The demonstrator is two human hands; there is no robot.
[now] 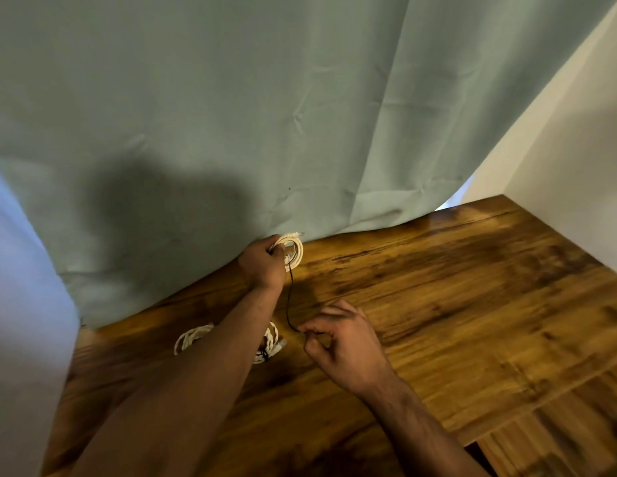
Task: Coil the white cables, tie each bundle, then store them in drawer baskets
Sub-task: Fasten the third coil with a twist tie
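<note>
Nearest, the right hand pinches the loose end of a thin dark tie between thumb and forefinger, with its other fingers curled. Just beyond, two coiled white bundles lie on the wooden table, partly hidden under the left forearm: the left bundle and the right bundle, which has something dark wound round it. Farther off, the left hand grips a coiled white cable by the table's far edge. The dark tie runs from this coil down to the right hand. Behind hangs a pale green curtain, with a white wall to its right.

light: warm, dim | shadow: dark on curtain | glare: table far edge — wide-angle bend
</note>
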